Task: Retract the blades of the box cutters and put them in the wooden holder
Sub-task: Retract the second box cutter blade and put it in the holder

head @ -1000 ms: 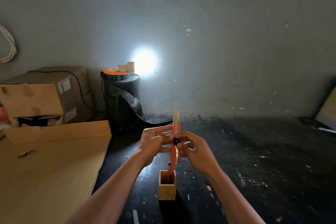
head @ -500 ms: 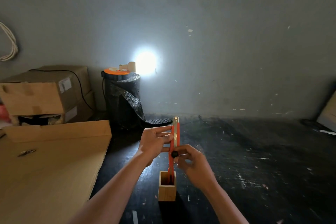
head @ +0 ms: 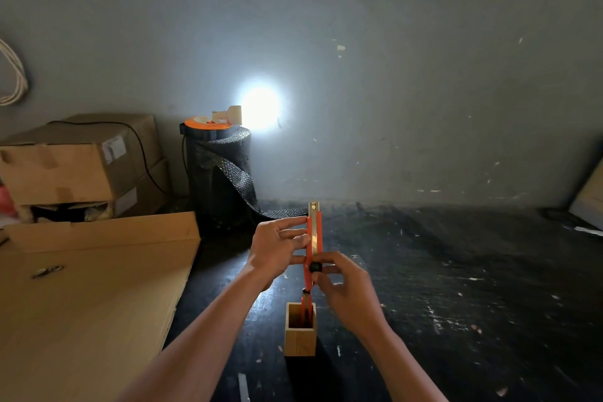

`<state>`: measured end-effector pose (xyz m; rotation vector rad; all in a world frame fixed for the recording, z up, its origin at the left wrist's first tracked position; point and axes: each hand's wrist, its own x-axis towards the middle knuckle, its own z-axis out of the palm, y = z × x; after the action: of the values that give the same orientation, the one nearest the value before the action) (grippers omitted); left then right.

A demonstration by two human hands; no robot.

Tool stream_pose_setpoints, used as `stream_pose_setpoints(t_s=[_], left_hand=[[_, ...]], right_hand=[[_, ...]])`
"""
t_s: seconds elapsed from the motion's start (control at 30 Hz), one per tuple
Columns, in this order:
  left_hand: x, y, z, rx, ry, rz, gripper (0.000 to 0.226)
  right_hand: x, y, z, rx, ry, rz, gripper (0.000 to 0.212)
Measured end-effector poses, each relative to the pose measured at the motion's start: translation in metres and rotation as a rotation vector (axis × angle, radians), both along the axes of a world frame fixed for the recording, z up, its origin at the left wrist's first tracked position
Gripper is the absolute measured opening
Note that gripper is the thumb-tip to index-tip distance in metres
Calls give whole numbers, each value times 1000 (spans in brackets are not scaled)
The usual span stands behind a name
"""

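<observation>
Orange plastic box cutter [head: 312,240] held upright directly above square wooden holder [head: 300,330]. Light, rigid, slick-sided; best gripped on handle flanks. Left hand [head: 277,246] pinching body; right hand [head: 342,287] fingers closed on black slider knob [head: 315,267].
</observation>
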<state>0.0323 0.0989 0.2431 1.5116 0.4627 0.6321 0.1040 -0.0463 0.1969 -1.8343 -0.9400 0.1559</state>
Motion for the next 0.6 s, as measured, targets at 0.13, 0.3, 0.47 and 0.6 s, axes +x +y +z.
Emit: stream_pose_setpoints(t_s=[0.13,0.3,0.47,0.6], left_hand=[[4,0,-1,4,0,-3,36],[7,1,1,9,4,4,37],[10,-1,1,2,-10,-8,38],[13,3,1,13,-8,19,39]], right_hand=[[2,2,2,11,15,-10,23],[8,2,2,-24,-21,4,24],[9,3,5,21,-3,-24,17],[13,2,3,-39,-68,38,29]])
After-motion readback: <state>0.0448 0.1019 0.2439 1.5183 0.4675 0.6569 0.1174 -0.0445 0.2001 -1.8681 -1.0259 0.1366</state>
